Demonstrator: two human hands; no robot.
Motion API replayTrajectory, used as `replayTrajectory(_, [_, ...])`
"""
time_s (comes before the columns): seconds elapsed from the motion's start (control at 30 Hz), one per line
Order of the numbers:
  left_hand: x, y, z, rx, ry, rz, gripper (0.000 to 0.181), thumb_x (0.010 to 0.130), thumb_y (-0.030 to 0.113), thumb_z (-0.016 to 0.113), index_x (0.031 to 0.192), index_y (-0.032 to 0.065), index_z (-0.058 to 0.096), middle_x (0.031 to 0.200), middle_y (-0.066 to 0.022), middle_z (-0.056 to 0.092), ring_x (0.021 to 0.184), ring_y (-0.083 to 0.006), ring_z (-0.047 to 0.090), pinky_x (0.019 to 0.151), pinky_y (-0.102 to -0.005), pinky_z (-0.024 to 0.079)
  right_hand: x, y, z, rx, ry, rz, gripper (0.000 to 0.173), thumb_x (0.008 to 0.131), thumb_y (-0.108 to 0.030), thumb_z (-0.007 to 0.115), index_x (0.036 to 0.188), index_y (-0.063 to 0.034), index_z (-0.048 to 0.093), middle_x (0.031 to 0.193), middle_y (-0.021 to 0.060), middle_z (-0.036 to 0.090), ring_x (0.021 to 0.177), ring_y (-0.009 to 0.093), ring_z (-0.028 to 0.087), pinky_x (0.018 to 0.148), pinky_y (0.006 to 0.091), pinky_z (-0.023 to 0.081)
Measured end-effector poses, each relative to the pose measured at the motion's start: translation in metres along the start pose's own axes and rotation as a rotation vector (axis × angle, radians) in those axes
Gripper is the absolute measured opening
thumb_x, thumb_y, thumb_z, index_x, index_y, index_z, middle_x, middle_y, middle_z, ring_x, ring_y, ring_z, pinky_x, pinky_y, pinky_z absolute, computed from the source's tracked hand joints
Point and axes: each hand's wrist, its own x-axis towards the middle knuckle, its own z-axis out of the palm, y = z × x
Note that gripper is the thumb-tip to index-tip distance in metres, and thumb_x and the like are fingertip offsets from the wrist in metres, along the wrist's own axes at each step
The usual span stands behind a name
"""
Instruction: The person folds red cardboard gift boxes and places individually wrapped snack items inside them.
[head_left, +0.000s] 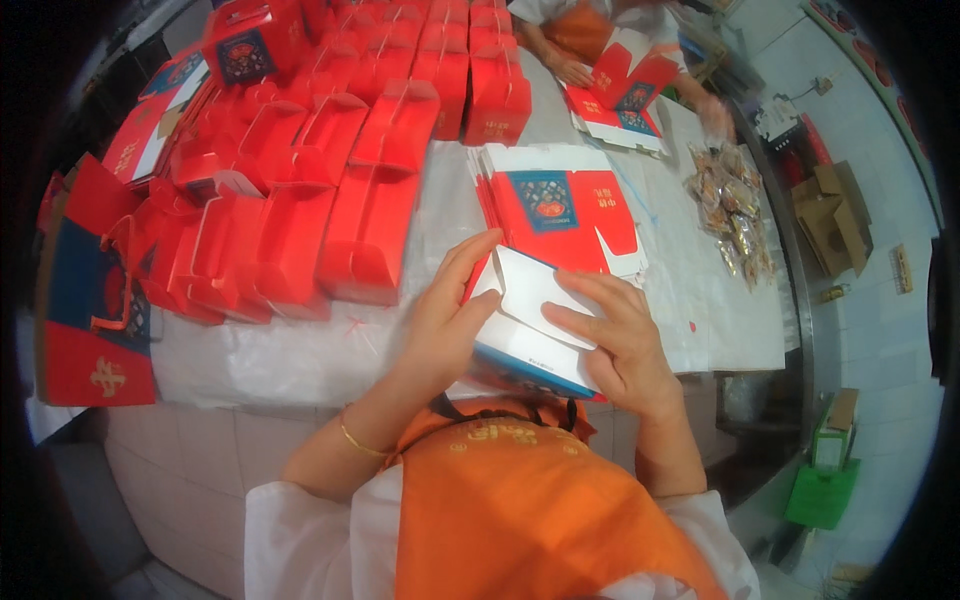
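Note:
Both of my hands hold a partly folded gift box (534, 365), its white underside flaps turned up towards me and a blue strip along the near edge. My left hand (448, 319) grips the box's left side, with the thumb at a white flap (541, 294). On the right, my right hand (621, 337) lays its fingers across that flap, the thumb side down by the box's edge. Just beyond lies a stack of flat red-and-white box blanks (592, 201) with a blue printed panel. The box's far side is partly hidden by my fingers.
Rows of standing red boxes (367, 232) fill the table's left. A large printed carton (97, 300) stands at the left edge. Small wrapped packets (735, 202) lie in a pile on the right. Across the table, a person's hand (574, 71) rests by another box blank (626, 97).

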Motion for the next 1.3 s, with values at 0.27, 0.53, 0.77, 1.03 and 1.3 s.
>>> replayTrajectory(0.27, [-0.006,-0.001,-0.013,-0.001,-0.167,0.022,0.09,0.078,0.004,0.062,0.16,0.0026,0.026,0.159,-0.0191,0.037,0.147,-0.0292,0.037,0.12,-0.038,0.028,-0.001,-0.006,-0.004,-0.051,-0.077,0.101,0.051,0.083,-0.021,0.063,0.133,-0.0158,0.07,0.152,0.0195,0.049,0.128,0.038,0.052,0.109,0.0456,0.036])
replayTrajectory(0.53, [-0.012,-0.006,-0.006,-0.108,-0.107,0.011,0.093,0.078,0.004,0.066,0.161,0.0034,0.025,0.156,-0.0213,0.041,0.141,-0.0336,0.047,0.115,-0.0391,0.036,-0.007,0.0,-0.005,-0.066,-0.052,0.055,0.053,0.082,-0.022,0.069,0.135,-0.0184,0.069,0.15,0.0198,0.051,0.125,0.038,0.054,0.106,0.0448,0.038])
replayTrajectory(0.77, [-0.015,0.003,-0.005,0.023,-0.2,-0.01,0.085,0.087,-0.003,0.059,0.162,-0.0018,0.018,0.165,-0.0164,0.03,0.149,-0.0203,0.033,0.121,-0.0337,0.027,-0.011,-0.005,-0.011,0.016,-0.023,0.119,0.069,0.078,-0.025,0.077,0.142,-0.0084,0.058,0.148,0.0202,0.052,0.123,0.039,0.054,0.104,0.0468,0.04])
replayTrajectory(1.03, [-0.016,0.007,0.001,0.03,-0.127,-0.044,0.071,0.094,0.012,0.06,0.156,-0.0063,0.03,0.154,-0.0224,0.043,0.144,-0.0281,0.042,0.118,-0.0375,0.031,0.024,-0.018,-0.042,-0.314,0.168,-0.02,0.077,0.066,-0.017,0.085,0.137,-0.0047,0.057,0.125,0.0125,0.064,0.12,0.03,0.058,0.104,0.0458,0.042])
replayTrajectory(1.3, [-0.014,0.009,0.002,0.016,-0.18,-0.018,0.07,0.094,0.011,0.06,0.154,-0.0088,0.031,0.154,-0.0218,0.044,0.146,-0.0274,0.04,0.12,-0.0377,0.03,0.085,-0.026,-0.009,-0.77,-0.109,-0.484,0.02,0.07,-0.016,0.07,0.088,-0.0088,0.063,0.091,0.0027,0.056,0.093,0.019,0.058,0.088,0.0356,0.046])
